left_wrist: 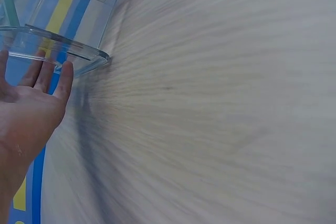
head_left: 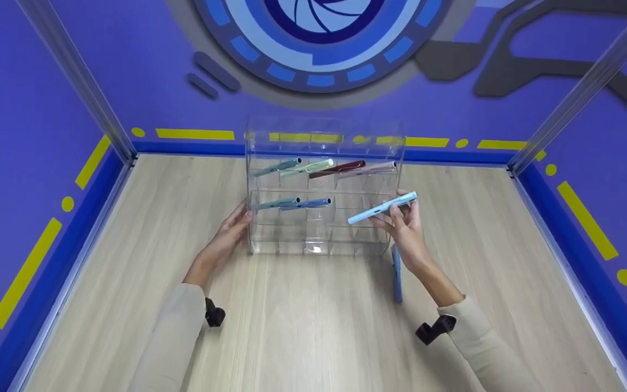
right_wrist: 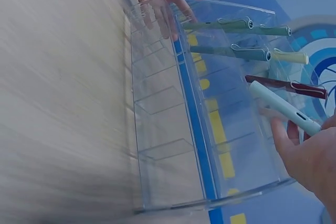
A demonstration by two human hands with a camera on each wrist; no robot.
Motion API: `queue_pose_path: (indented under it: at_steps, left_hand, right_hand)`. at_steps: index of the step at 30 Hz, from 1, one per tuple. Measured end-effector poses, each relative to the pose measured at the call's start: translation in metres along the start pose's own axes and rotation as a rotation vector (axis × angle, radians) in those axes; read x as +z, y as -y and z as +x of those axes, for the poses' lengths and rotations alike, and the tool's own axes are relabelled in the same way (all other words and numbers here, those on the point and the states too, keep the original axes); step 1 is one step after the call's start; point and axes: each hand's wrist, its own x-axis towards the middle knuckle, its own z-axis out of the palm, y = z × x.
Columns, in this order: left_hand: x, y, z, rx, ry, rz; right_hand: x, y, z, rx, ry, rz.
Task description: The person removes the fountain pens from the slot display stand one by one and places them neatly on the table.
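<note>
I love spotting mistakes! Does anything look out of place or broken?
Yes: one blue pen lies on the table by the right end of the clear rack. That looks odd because six other pens sit in the rack. I can't see anything spilled or broken.

Left grip (head_left: pixel 225 235) with fingers (left_wrist: pixel 65 81) extended, right grip (head_left: pixel 409 233) pinching, sleeved forearms (head_left: pixel 169 337) reaching forward

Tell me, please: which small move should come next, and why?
Perhaps lower the light blue pen into the clear rack, right of the darker blue pen: the right hand holds it before the rack's right part, and that row shows no pen further right.
</note>
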Motion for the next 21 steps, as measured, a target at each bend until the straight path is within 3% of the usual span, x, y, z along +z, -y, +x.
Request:
queue_pose_path:
  at_steps: [7, 13, 21]
  left_hand:
    - [0.003, 0.005, 0.0, 0.013, -0.022, -0.008]
    - [0.004, 0.01, -0.004, 0.007, -0.034, -0.002]
    - [0.0, 0.004, 0.001, 0.019, -0.013, 0.008]
  right_hand:
    - [-0.023, 0.001, -0.012, 0.002, 0.047, -0.084]
    - [-0.044, -0.001, -0.022, 0.061, 0.049, -0.191]
    - [-0.065, 0.0, -0.019, 0.148, 0.021, -0.295]
